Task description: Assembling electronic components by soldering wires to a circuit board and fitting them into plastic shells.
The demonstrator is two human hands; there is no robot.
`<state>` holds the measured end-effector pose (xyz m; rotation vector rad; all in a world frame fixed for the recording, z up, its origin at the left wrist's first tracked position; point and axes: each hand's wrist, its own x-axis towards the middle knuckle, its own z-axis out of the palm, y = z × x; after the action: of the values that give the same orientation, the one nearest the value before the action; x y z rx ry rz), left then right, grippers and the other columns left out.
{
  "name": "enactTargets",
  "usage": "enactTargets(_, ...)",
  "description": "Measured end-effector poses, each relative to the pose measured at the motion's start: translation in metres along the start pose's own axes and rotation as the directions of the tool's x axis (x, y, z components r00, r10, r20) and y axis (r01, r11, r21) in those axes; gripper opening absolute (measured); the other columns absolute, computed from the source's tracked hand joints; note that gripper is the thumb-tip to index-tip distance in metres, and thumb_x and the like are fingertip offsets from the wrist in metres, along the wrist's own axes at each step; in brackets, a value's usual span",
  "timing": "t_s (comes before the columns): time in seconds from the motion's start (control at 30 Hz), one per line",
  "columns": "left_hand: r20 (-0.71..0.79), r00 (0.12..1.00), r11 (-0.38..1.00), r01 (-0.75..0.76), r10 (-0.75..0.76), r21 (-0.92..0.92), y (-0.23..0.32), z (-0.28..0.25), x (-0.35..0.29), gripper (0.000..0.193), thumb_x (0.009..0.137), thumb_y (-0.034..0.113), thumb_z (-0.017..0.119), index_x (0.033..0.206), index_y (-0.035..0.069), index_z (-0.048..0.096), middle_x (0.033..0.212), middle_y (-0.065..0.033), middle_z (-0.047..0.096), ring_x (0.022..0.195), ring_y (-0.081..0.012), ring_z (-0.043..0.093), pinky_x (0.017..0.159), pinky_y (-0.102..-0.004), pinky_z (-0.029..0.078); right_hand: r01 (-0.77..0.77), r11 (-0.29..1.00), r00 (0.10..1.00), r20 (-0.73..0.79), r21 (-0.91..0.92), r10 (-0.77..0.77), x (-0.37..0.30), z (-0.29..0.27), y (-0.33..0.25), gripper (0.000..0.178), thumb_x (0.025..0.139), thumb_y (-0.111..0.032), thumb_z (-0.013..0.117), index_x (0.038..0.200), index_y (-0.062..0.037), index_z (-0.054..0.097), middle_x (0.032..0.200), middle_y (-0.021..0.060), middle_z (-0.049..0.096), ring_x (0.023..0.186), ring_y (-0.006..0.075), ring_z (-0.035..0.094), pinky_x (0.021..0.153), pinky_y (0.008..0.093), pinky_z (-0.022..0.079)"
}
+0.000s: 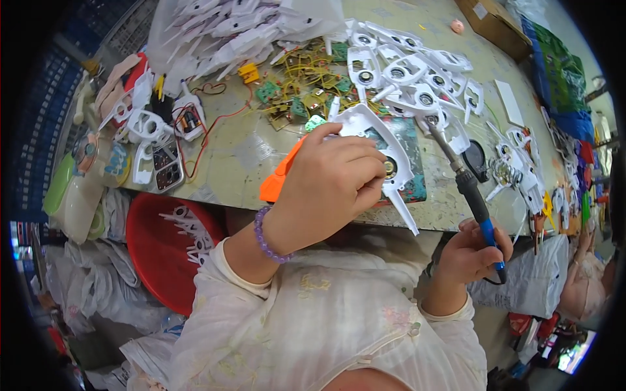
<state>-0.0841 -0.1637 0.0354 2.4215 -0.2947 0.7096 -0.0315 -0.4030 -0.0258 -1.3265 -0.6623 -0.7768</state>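
Observation:
My left hand (336, 171), a purple bead bracelet at its wrist, grips a white plastic housing (399, 154) at the table's front edge. A small round speaker (390, 169) sits inside it, partly covered by my fingers. The housing lies over a dark, worn mat (412, 186). A small green circuit board (315, 123) shows just beyond my fingertips. To the right, my right hand (471, 253) is closed around the blue and black handle of a soldering iron (471, 192). Its metal tip points up and away, near the far white housings, apart from the held one.
Several white housings with speakers (427, 98) are heaped beyond the mat. Wired circuit boards (306, 85) lie left of them, below a bag of white parts (254, 29). An orange piece (279, 174) is beside my left hand. A red basin (153, 251) stands below the table edge.

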Motion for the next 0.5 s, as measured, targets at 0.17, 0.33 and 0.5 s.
enactTargets(0.17,0.041,0.999,0.997,0.013,-0.017,0.080,0.004,0.005,0.005,0.006,0.071,0.009,0.069,0.074,0.011,0.064,0.087,0.0002,0.068,0.094,-0.0178,0.064,0.093,-0.0443,0.039,0.031,0.999,0.994,0.102,0.027,-0.034,0.022,-0.014,-0.011,0.041,0.096,-0.046,0.043,0.100,-0.0056,0.048,0.069,0.0071,0.049,0.054,0.0162,0.048,0.049,0.0264,0.039)
enactTargets(0.33,0.068,0.996,0.994,0.043,-0.051,0.105,0.010,0.008,0.009,0.006,0.070,0.008,0.070,0.072,0.010,0.064,0.083,0.0009,0.067,0.087,-0.0172,0.063,0.092,-0.0448,0.040,0.039,0.994,0.986,0.156,0.104,-0.055,0.038,-0.025,-0.012,0.041,0.095,-0.045,0.046,0.093,-0.0049,0.048,0.066,0.0060,0.048,0.052,0.0162,0.047,0.047,0.0269,0.037)
enactTargets(0.5,0.093,0.995,0.987,0.026,-0.041,0.160,0.015,0.005,0.014,0.004,0.072,0.009,0.067,0.071,0.008,0.063,0.078,-0.0015,0.064,0.082,-0.0178,0.062,0.094,-0.0437,0.037,-0.013,0.989,0.969,0.246,0.148,-0.024,0.052,-0.027,-0.010,0.039,0.095,-0.043,0.049,0.091,-0.0040,0.049,0.062,0.0055,0.048,0.050,0.0163,0.047,0.045,0.0270,0.036)
